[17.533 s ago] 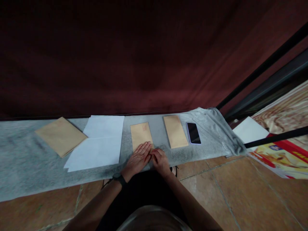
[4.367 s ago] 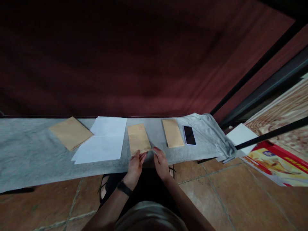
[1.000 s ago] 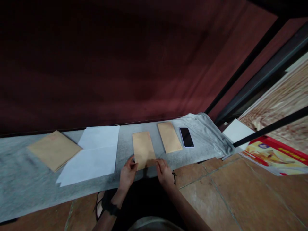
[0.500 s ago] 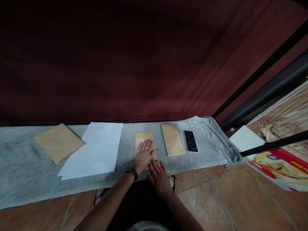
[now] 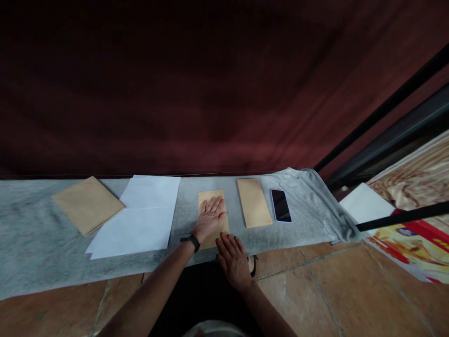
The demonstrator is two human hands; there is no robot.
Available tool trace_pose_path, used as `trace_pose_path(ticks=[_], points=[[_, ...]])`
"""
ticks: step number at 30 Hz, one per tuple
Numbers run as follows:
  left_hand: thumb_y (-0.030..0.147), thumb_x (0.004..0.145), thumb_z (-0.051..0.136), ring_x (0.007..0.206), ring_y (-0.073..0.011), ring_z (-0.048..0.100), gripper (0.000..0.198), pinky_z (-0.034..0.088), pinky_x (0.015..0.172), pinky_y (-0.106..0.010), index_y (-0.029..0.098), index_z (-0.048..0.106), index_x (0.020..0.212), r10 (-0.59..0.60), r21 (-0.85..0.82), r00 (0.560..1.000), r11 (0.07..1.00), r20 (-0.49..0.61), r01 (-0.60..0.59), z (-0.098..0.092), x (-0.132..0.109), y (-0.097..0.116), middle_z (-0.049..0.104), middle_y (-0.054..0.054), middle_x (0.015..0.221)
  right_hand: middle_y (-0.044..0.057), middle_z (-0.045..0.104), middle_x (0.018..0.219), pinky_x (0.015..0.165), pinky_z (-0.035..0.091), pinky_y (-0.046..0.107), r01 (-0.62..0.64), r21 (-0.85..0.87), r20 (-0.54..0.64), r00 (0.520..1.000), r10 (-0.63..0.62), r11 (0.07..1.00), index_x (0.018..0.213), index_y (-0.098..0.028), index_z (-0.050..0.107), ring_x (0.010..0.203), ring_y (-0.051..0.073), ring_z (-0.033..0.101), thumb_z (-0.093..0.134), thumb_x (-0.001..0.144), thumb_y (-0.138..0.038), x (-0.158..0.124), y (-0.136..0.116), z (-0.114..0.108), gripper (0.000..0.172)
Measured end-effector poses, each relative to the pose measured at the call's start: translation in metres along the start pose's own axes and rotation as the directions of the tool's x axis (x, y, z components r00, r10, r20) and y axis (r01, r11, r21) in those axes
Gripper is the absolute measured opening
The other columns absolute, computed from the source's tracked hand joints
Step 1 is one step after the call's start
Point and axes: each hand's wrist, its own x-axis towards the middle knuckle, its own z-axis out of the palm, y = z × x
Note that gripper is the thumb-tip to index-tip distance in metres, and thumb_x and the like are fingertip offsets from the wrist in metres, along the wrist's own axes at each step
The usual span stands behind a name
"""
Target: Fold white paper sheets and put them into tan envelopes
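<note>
Flat on the grey cloth lies a brown paper envelope (image 5: 211, 242), partly covered by my left hand (image 5: 209, 219). That hand, with a dark band at its wrist, rests palm down with its fingers stretched out. My right hand (image 5: 234, 260) lies at the envelope's near right corner, fingers extended and holding nothing. To the right is a second brown envelope (image 5: 254, 202), lying slightly tilted. White paper sheets (image 5: 147, 224) with a crease across them lie to the left. Farther left, a stack of brown envelopes (image 5: 87, 206) overlaps the edge of the sheets.
A phone (image 5: 280, 206) with a purple edge lies right of the second envelope. The grey cloth (image 5: 31, 252) covers a long narrow surface against a dark red curtain (image 5: 210, 93). Black bars (image 5: 403, 217) and a printed carton (image 5: 414, 243) stand at the right, above a tiled floor (image 5: 351, 281).
My left hand has slid slightly toward the far left on the envelope, its fingers more spread. My right hand has stayed near the corner, now apart from the left. The view has shifted a little.
</note>
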Motion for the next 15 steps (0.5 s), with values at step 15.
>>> trace_pose_path(ticks=[15], points=[[0.022,0.099,0.039,0.145,-0.0223,0.042,0.053,0.031,0.122,-0.048,0.022,0.041,0.153,0.152,0.023,0.988,0.988,-0.016,-0.152,-0.005,-0.131,0.014,0.049,-0.009,0.155,0.015,0.032,0.163,0.119,0.032,0.053,-0.189,-0.057,-0.11,0.977,0.182,0.98,0.154,-0.016,0.039,0.15,0.029,0.033,0.041,0.103,-0.02,0.0,-0.004,0.014,0.052]])
